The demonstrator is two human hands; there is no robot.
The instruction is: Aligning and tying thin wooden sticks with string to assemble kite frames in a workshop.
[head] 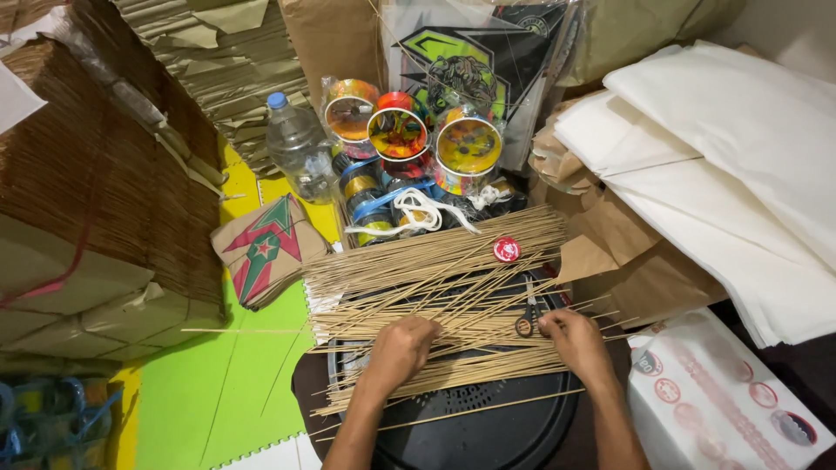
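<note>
My thin bamboo sticks (435,278) lie flat in a big, messy heap across a round black tray (488,426), mostly pointing sideways, some fanned out.

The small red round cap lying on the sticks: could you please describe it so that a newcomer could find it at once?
Start at the wide spread of thin bamboo sticks across the middle, above the round black tray. Near the spread's upper right edge, just below the stacked kite-string spools, lies the small red round cap. It is the only solid red disc on the pale sticks, beyond the scissors.
</note>
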